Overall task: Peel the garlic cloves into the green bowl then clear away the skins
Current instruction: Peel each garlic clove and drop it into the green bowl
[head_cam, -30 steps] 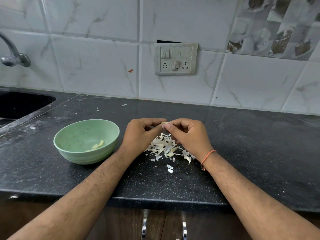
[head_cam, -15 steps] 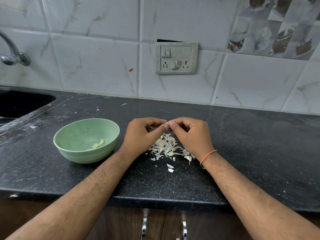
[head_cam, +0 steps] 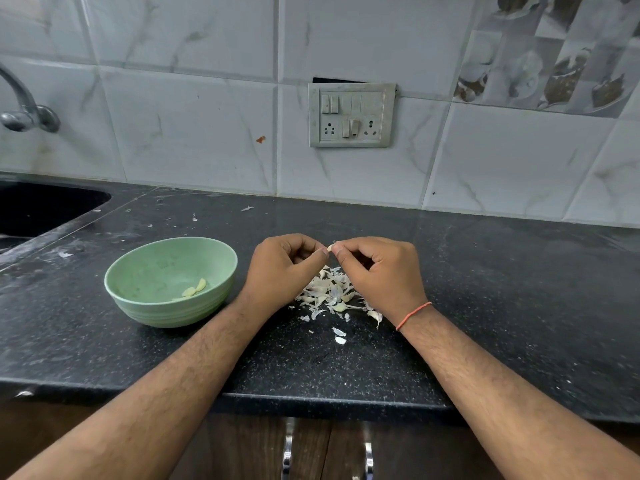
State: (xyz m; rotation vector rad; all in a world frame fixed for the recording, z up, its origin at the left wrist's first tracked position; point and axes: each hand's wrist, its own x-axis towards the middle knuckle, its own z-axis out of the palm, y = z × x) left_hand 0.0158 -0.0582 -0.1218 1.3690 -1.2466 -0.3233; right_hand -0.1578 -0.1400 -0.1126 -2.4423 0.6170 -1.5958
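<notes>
While both hands pinch one garlic clove (head_cam: 330, 247) at the fingertips: left hand (head_cam: 284, 271), right hand (head_cam: 379, 271) | skins (head_cam: 329, 292) piled right below | green bowl (head_cam: 138, 271) left of them, couple peeled cloves (head_cam: 195, 288) inside

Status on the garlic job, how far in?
Done: a few peeled cloves lie in the green bowl. In hand: left hand and right hand pinch one clove. Left: the skin pile on the counter is uncleared.
</notes>
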